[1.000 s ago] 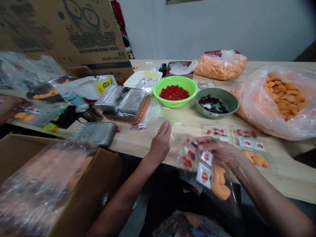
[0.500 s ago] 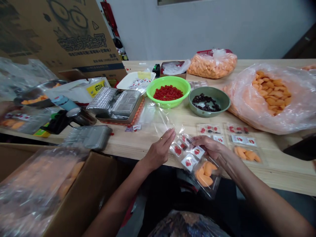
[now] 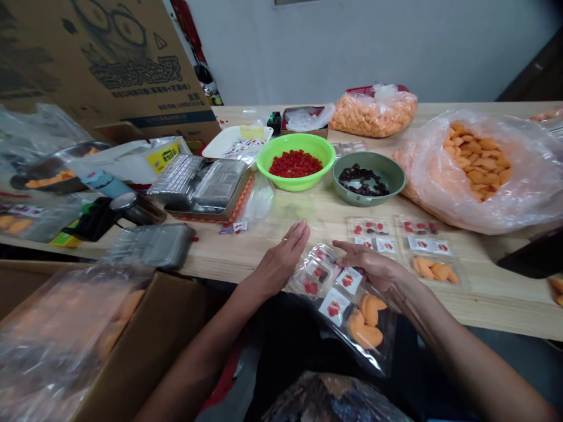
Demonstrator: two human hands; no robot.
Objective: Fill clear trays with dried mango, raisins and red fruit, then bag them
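Observation:
A clear-bagged plastic tray (image 3: 338,319) hangs tilted over the table's front edge and my lap. Inside are orange crescent-shaped pieces, two white printed packets, and small compartments of red and dark pieces. My right hand (image 3: 372,264) grips its upper right edge, index finger stretched across the top. My left hand (image 3: 281,261) lies along its upper left side, fingers straight and together; the thumb is hidden. Beyond the right hand, two filled trays rest on the wood: a nearer one (image 3: 373,234) partly covered by my hand, and one (image 3: 426,246) in full view.
Behind stand a green bowl (image 3: 264,161) of red pieces and a grey-green bowl (image 3: 398,181) of dark pieces. A large bag of orange pieces (image 3: 479,161) lies right. Stacked clear trays (image 3: 152,246) sit left. An open carton (image 3: 145,328) with bagged packs fills the lower left.
My left hand has moved slightly down and left, its fingers flatter. The upright bag flap no longer stands out. The bagged tray has dropped a little. Another person's hand at far left has left view.

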